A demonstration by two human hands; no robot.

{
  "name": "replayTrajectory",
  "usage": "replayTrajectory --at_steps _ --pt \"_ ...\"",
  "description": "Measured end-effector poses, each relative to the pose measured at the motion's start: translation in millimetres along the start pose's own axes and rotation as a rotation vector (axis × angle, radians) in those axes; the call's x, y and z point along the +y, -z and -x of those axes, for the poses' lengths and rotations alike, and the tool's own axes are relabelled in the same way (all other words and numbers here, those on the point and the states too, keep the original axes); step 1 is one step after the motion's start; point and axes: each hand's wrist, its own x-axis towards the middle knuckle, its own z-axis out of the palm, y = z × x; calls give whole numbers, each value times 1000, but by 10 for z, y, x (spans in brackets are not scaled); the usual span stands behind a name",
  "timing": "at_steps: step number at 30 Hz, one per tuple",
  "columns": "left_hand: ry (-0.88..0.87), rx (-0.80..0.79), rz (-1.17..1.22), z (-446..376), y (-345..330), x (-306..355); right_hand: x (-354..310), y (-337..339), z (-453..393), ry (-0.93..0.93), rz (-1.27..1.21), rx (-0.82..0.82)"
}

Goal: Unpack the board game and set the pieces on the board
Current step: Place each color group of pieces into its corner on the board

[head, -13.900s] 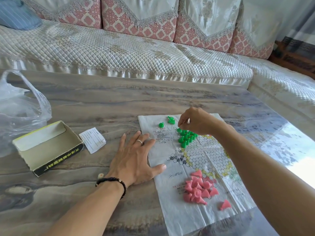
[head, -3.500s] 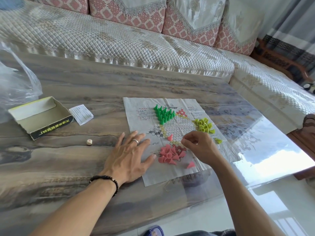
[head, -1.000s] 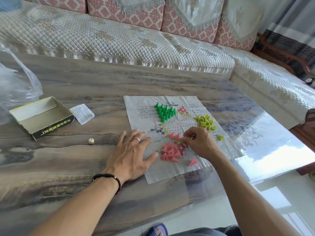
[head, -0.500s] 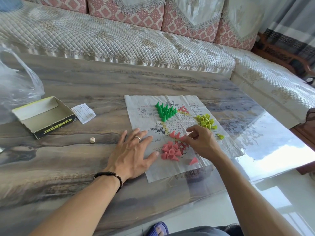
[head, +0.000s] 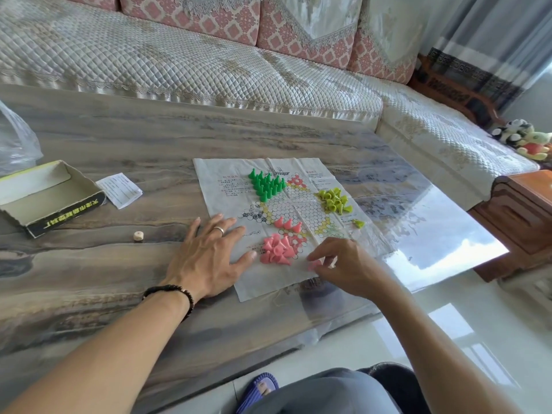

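**A:** Nearest us, the right hand is low on the near right part of the board, fingers curled down over a stray pink piece. Its grip looks closed round that piece, though the fingers hide most of it.

**B:** And the left hand?

**A:** Flat, fingers spread, pressing the board's near left edge onto the counter. It holds nothing, just pins the paper.

**B:** So where does that piece need to go?

**A:** Away and to the left of the grip. The pink pile sits just left of the right hand, between the two hands, and beyond it a row of three pink pieces stands upright. The right hand is nearer to that row, I'd say.

**B:** Farther out?

**A:** Green pieces stand at the far point, yellow pieces heaped to the right.
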Motion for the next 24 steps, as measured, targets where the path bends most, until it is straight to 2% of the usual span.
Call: replayTrajectory --at_steps 6,11,15,24 --pt "3 -6 -17 3 7 3 20 -87 1 6 105 33" --pt "8 0 -10 -1 0 5 100 -30 -142 -96 -26 226" --pt "7 8 -7 -5 -7 -1 96 -15 -329 -149 -122 295" --pt "13 9 -7 -10 -24 -8 123 -116 -630 -188 -80 216"
